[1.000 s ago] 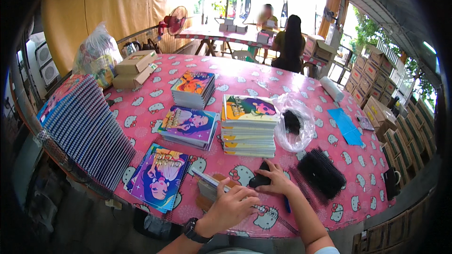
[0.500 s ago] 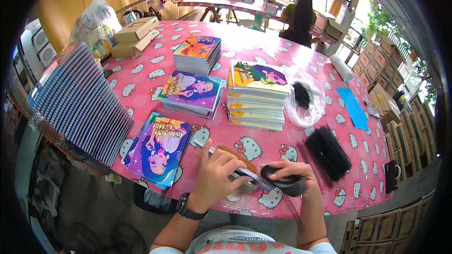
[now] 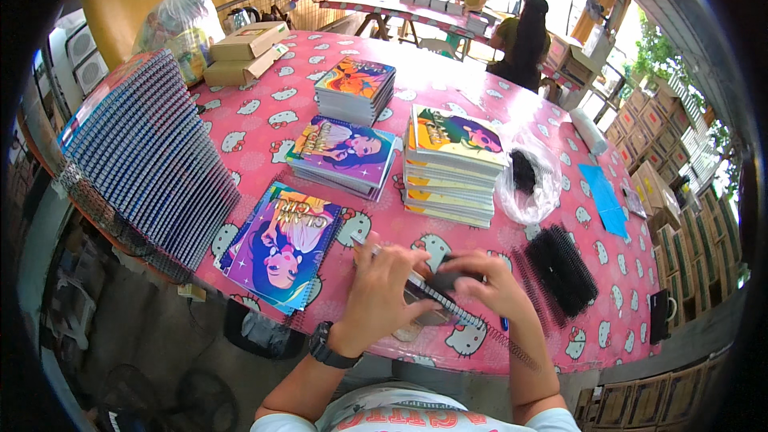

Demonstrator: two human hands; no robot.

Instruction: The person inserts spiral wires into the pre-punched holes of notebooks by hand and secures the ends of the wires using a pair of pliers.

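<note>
At the near edge of the counter (image 3: 264,124), which is covered in a pink cloth with white cartoon cats, both hands work together over one small spiral-bound notebook (image 3: 436,304). The left hand (image 3: 382,292), with a dark watch on its wrist, lies flat over the notebook's near side, its fingers pressing down on it. The right hand (image 3: 490,282) is clenched around a small dark piece (image 3: 448,278) held against the notebook's wire spine; what the piece is cannot be told. A long metal spiral wire (image 3: 512,340) runs out from under the hands toward the right, along the counter's front edge.

Just left of the hands lies a single notebook with a purple cartoon cover (image 3: 280,242), tilted. Right of the hands is a heap of black binding coils (image 3: 562,268). Further in stand three stacks of notebooks: a low one with a purple cover (image 3: 342,154), a taller one with a yellow and green cover (image 3: 452,164), and another behind with an orange cover (image 3: 356,86). A clear plastic bag (image 3: 530,184) holding more black coils sits beside the tall stack. A long, fanned row of spiral notebooks (image 3: 148,152) leans along the left edge. Far back are cardboard boxes (image 3: 244,52), and two people sit at another table (image 3: 416,12).
</note>
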